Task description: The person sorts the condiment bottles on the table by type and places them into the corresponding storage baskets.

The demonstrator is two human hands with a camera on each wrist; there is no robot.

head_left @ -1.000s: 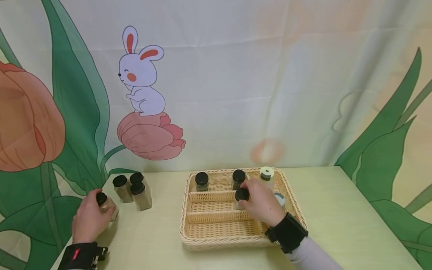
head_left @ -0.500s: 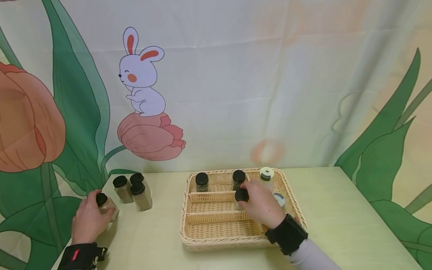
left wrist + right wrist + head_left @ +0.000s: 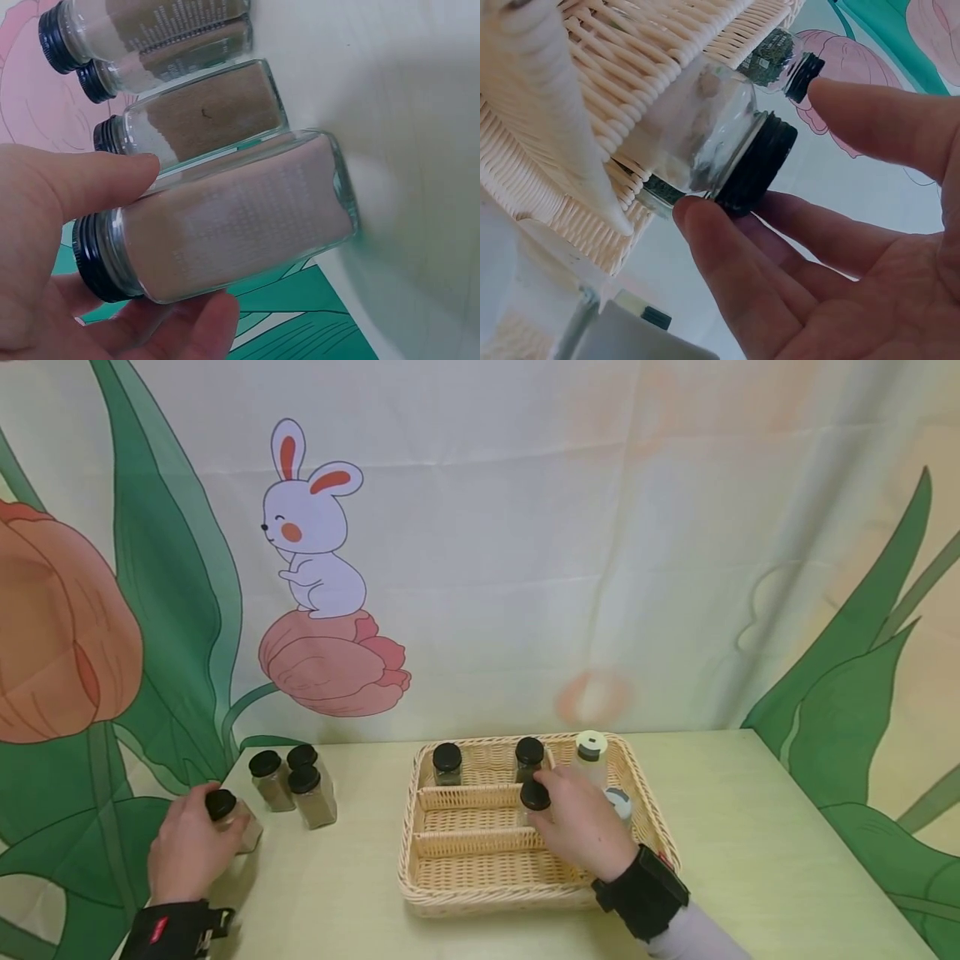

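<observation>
My left hand [image 3: 191, 843] is at the table's left, its thumb and fingers on either side of a square glass spice jar [image 3: 240, 217] of pale brown powder with a black lid. The jar stands upright, and the thumb and fingers lie along its shoulder. My right hand [image 3: 585, 822] is over the wicker basket [image 3: 480, 893], around the black lid of another glass spice jar [image 3: 697, 127] in the middle row. In the right wrist view the thumb is apart from that lid, while the fingertips [image 3: 705, 217] are right at its lower edge.
Several black-lidded spice jars [image 3: 315, 806] stand beside the left hand's jar. Two jars, including a dark green one [image 3: 447, 767], occupy the basket's back row. Its right column holds a cream-capped bottle [image 3: 592, 760] and a grey-topped container [image 3: 619, 802]. A printed cloth [image 3: 480, 568] hangs behind.
My left hand has shifted slightly left, and more of its jar's lid shows. The right hand has eased a little right and down; both jars look unmoved.
</observation>
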